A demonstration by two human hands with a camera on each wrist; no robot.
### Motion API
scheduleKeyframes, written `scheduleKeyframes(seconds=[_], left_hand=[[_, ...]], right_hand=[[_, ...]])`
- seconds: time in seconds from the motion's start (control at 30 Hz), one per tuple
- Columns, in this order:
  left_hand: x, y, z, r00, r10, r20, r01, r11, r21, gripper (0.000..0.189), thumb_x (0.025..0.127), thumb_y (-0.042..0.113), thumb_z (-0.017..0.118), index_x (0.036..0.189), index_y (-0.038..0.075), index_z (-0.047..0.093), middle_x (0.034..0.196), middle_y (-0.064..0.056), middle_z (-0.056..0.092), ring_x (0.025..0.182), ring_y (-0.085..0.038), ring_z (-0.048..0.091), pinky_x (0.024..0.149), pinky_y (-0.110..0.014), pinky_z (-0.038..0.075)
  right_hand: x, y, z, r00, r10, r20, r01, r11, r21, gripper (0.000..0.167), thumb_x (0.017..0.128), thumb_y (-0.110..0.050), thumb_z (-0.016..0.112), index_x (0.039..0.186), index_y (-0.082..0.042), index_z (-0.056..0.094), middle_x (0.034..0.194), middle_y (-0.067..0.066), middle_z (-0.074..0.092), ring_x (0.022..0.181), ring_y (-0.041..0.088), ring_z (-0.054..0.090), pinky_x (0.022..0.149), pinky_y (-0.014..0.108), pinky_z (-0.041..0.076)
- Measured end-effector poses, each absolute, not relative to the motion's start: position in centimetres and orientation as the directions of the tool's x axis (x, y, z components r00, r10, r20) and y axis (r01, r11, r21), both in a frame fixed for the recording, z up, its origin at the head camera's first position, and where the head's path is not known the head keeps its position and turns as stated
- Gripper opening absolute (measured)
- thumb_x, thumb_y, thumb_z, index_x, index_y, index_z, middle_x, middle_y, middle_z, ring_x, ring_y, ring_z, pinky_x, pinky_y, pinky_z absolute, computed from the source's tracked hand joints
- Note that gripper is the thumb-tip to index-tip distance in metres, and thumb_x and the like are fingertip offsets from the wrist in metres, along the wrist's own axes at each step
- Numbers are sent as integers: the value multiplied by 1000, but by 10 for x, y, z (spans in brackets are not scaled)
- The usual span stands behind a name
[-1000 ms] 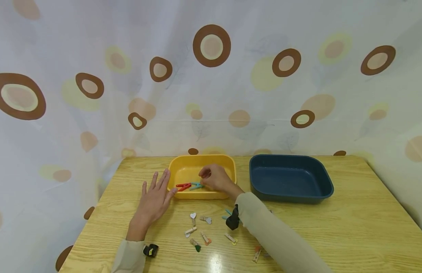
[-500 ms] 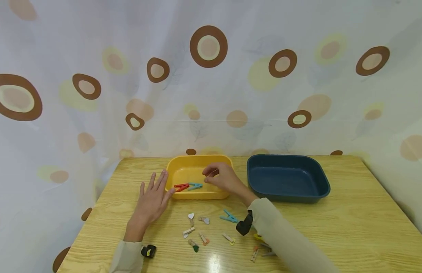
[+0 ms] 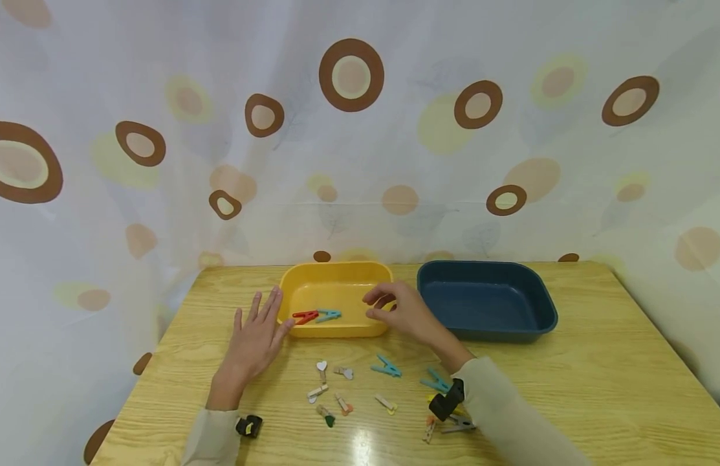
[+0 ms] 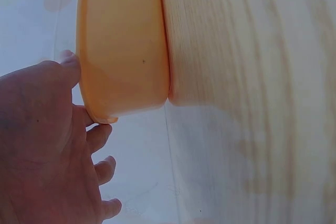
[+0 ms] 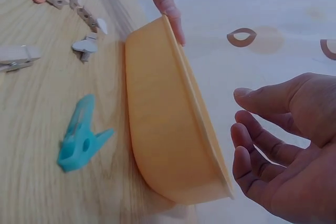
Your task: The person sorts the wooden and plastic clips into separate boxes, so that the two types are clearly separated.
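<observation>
In the head view, a red plastic clothespin (image 3: 305, 317) and a light-blue one lie side by side in the yellow tub (image 3: 342, 332). My left hand (image 3: 251, 346) rests against the tub's left rim, fingers spread and mostly straight; the left wrist view shows its thumb and fingertips at the rim. My right hand (image 3: 409, 314) hovers over the tub's right side. Its fingers are loosely bent with a gap to the thumb, and nothing is between them in the right wrist view. On the table before the tub lies a turquoise clothespin (image 5: 81, 137).
A dark blue tub (image 3: 488, 334) stands right of the yellow one. Several small wooden clips with hearts, such as a green-hearted clip (image 3: 326, 415), lie in front. A second turquoise clothespin (image 3: 436, 380), a grey clothespin (image 3: 457, 424) and a partly hidden yellow one lie near the right forearm.
My right hand has drawn back to the right, away from the light-blue clothespin, which stays in the yellow tub. My left hand keeps its place at the rim. The view has shifted slightly.
</observation>
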State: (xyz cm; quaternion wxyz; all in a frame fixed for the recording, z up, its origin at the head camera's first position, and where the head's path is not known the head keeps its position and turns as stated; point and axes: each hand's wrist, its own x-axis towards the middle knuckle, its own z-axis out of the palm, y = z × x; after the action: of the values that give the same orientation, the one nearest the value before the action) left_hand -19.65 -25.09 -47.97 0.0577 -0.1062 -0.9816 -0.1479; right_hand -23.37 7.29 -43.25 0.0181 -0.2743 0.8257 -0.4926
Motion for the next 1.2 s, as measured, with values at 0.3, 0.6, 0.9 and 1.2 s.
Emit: scheduleKeyframes(seconds=[0.3,0.6,0.9,1.2], left_hand=[[-195,-250,-478,-971,192,145,227,929,293,72,111,49,37,165,6,17,170,-9,15,156,-39,7,117,-72,4],[-195,-249,-477,-971,190,142,224,932,284,72,111,49,37,165,6,16,171,-8,14,156,-39,5,117,-72,5],[-195,-250,-479,-972,189,140,223,932,286,72,111,50,36,165,7,16,171,-8,14,156,-38,6,117,-72,5],[-195,-250,-479,-971,190,146,224,933,280,72,111,49,37,165,6,16,171,-8,14,156,-38,5,117,-72,5]], right_hand=[[-213,92,-440,-862,-435,260,-439,385,-812,16,93,-7,76,108,-10,75,104,7,72,88,20,68,71,36,57],[-190,119,-444,-883,-386,266,-422,405,-811,19,94,-13,76,113,-12,74,103,3,73,88,17,67,68,31,55],[-171,143,-457,-896,-365,254,-400,414,-818,19,94,-13,76,113,-13,73,107,10,73,88,14,67,70,29,57],[-151,170,-466,-908,-326,263,-394,453,-799,19,92,-8,77,111,-8,73,103,9,72,84,9,65,67,28,56]])
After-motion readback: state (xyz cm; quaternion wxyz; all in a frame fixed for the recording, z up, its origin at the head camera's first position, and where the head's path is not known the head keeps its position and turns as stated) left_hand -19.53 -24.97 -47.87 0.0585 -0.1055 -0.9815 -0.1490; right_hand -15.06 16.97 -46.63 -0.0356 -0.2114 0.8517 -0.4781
